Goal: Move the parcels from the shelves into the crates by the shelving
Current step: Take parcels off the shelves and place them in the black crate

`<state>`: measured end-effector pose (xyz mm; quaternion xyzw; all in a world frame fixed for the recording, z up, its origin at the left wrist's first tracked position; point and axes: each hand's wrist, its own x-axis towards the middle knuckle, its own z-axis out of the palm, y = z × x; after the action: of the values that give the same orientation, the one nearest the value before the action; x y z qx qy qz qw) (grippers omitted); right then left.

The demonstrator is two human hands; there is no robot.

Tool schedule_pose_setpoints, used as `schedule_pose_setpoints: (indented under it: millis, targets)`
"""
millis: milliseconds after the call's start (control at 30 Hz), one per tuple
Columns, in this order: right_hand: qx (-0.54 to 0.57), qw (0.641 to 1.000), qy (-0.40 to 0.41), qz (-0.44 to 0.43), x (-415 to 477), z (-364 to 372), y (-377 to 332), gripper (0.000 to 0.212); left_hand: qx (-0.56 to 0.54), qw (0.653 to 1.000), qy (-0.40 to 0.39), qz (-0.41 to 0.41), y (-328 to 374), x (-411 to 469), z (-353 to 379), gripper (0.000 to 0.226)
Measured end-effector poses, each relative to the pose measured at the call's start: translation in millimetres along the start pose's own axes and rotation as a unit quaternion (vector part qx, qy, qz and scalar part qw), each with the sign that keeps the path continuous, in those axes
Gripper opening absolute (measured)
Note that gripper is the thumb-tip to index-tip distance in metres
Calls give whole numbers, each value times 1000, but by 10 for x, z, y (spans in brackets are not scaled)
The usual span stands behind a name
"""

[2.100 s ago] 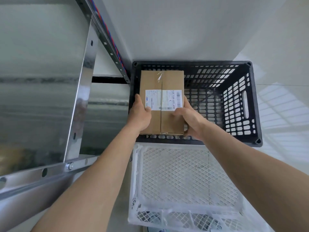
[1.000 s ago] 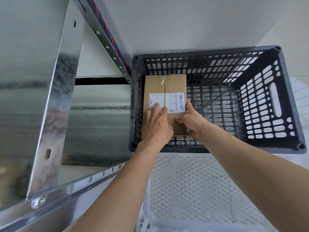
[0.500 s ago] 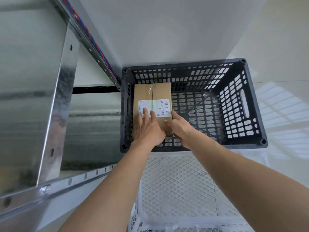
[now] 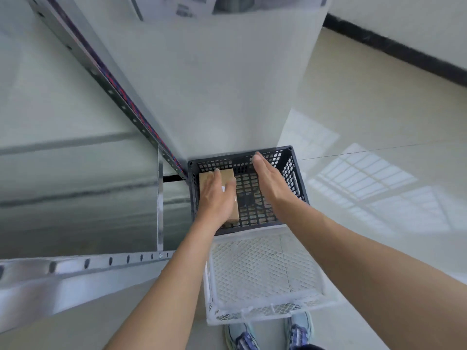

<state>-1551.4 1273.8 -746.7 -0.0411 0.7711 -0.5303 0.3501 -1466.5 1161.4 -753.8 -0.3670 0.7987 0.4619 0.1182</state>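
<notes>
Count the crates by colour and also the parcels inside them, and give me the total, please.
Black crate: 1
White crate: 1
Cardboard parcel: 1
Total: 3

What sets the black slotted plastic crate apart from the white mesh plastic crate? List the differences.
Walls: the black slotted plastic crate has oblong slots; the white mesh plastic crate has fine diamond mesh.
Contents: the black crate holds a brown cardboard parcel; the white crate shows none.
Place: the black crate lies farther off, the white crate nearer the person's shoes.
Both are open-topped, rectangular and stand by the metal shelving.
</notes>
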Motion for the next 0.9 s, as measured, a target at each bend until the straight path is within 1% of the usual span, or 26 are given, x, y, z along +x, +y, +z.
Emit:
schedule_pose_setpoints:
  millis: [100, 167, 267, 333, 433, 567, 633, 767, 833, 900]
  targets:
    - [9, 1000, 15, -16, -488, -216, -763, 68, -78, 997, -1, 24, 642, -513, -458, 65]
    - [29, 999, 22, -30, -809, -329, -1252, 68, -132, 990, 3, 42, 1016, -831, -738, 66]
    - [64, 997, 32, -39, -1260, -477, -1831, 65, -196, 979, 10, 46, 1468, -1300, -1083, 71]
    - [71, 996, 29, -52, -1573, -569, -2167, 66, -222, 974, 15, 51, 1730, -1641, -1294, 73]
    - [78, 994, 16, -82, -2054, -737, -2643, 67, -255, 964, 33, 64, 2116, -2208, -1580, 68]
    - [88, 987, -8, -134, -2649, -959, -3199, 62, -286, 951, 76, 86, 2596, -2950, -1857, 67]
    - [74, 983, -25, -164, -2912, -1048, -3412, 62, -289, 946, 98, 106, 2796, -3296, -1933, 64]
    - [58, 979, -55, -190, -3444, -1234, -3692, 69, -271, 944, 133, 135, 3102, -3953, -1992, 63]
    - [52, 977, -67, -196, -3617, -1287, -3785, 70, -228, 950, 149, 153, 3183, -4161, -2035, 63]
    - [45, 974, -74, -211, -3804, -1333, -3850, 70, -158, 958, 181, 160, 3236, -4394, -2076, 62]
